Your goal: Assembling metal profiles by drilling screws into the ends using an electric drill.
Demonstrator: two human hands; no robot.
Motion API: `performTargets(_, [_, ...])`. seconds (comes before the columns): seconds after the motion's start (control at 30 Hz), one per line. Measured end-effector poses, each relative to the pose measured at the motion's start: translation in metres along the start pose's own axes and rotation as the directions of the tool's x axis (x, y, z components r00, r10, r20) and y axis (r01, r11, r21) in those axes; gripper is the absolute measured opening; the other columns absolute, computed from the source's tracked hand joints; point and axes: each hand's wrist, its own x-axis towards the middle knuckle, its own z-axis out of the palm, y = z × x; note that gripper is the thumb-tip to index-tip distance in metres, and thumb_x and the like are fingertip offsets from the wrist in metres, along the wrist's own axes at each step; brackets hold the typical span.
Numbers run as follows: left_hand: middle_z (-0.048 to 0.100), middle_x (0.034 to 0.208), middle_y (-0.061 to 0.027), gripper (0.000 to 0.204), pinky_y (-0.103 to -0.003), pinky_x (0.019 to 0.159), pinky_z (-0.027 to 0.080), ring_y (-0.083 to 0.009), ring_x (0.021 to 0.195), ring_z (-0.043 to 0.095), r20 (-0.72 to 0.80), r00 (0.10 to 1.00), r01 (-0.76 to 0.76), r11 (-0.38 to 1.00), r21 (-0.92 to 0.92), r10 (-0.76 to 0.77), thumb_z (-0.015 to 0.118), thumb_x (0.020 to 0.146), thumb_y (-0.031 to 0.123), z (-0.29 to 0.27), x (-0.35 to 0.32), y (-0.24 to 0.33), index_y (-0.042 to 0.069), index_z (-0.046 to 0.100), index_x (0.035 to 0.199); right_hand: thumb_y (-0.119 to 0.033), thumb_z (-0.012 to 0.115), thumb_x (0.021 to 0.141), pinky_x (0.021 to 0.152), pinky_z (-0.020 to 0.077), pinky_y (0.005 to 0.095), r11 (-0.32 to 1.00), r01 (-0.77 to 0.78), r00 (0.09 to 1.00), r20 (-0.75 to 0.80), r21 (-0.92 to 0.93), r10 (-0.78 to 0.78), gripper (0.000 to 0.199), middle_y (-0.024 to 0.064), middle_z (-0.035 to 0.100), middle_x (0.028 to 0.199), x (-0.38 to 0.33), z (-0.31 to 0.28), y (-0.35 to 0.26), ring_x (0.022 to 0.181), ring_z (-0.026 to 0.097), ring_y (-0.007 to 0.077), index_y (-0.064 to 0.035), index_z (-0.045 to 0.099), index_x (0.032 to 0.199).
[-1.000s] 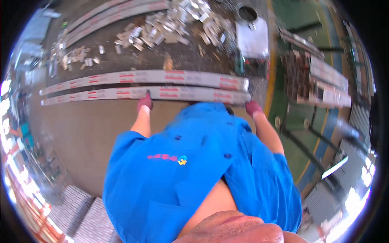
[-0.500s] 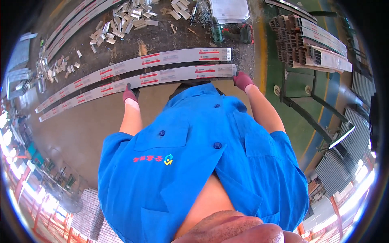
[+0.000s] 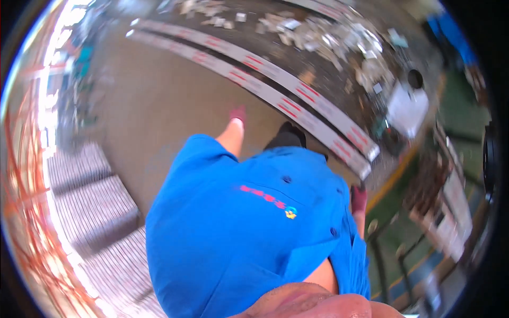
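Note:
My left hand (image 3: 238, 113), in a maroon glove, hangs over the floor, apart from the bars; its blurred fingers look loosely spread with nothing in them. My right hand (image 3: 359, 197), gloved the same, is beside the right end of the near metal bar (image 3: 289, 106). Its fingers are partly hidden and smeared, so I cannot tell whether they touch that end. The long, pale bar carries red-marked film. A second, matching bar (image 3: 318, 100) lies parallel just beyond it on the dark worktable (image 3: 254, 40).
Many short cut metal pieces (image 3: 323, 40) lie scattered on the table. White papers (image 3: 407, 111) rest at its right end. Stacked metal profiles (image 3: 440, 206) are on the right. Ribbed stacks (image 3: 95, 204) stand on the floor to the left.
My left hand has come off the near bar and away from the table. My right hand stays near the bar's end. The whole view has turned and blurred.

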Motion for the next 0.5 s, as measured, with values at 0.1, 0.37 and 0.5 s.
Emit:
performTargets(0.1, [0.073, 0.084, -0.0133, 0.054, -0.047, 0.070, 0.055, -0.0280, 0.069, 0.067, 0.713, 0.552, 0.808, 0.065, -0.586, -0.432, 0.069, 0.096, 0.058, 0.006, 0.037, -0.023, 0.006, 0.076, 0.109, -0.022, 0.071, 0.099, 0.104, 0.0527, 0.0398, 0.990, 0.102, 0.995, -0.002, 0.093, -0.102, 0.066, 0.0199, 0.069, 0.135, -0.004, 0.037, 0.011, 0.121, 0.067, 0.0272, 0.0011, 0.048, 0.156])
performTargets(0.37, [0.067, 0.079, -0.0117, 0.066, -0.045, 0.061, 0.052, -0.0262, 0.062, 0.061, 0.849, 0.243, 0.909, -0.194, -0.368, -0.469, 0.073, 0.089, 0.066, 0.037, 0.133, -0.103, 0.006, 0.074, 0.114, -0.023, 0.074, 0.093, 0.115, 0.0465, 0.0453, 0.605, 0.388, 0.904, 0.159, -0.695, -0.397, 0.079, 0.0207, 0.054, 0.155, 0.052, 0.146, -0.130, 0.142, 0.054, 0.0347, -0.0110, 0.041, 0.164])
performTargets(0.5, [0.071, 0.134, -0.0249, 0.088, -0.049, 0.103, 0.053, -0.0393, 0.123, 0.069, 0.917, 0.174, 0.908, -0.302, -0.291, -0.359, 0.063, 0.092, 0.073, 0.057, 0.220, -0.160, -0.006, 0.069, 0.133, -0.030, 0.072, 0.091, 0.123, 0.0377, 0.0496, 0.490, 0.319, 0.923, 0.149, -0.811, -0.355, 0.086, 0.0205, 0.044, 0.162, 0.060, 0.225, -0.231, 0.150, 0.041, 0.0411, -0.0153, 0.035, 0.166])
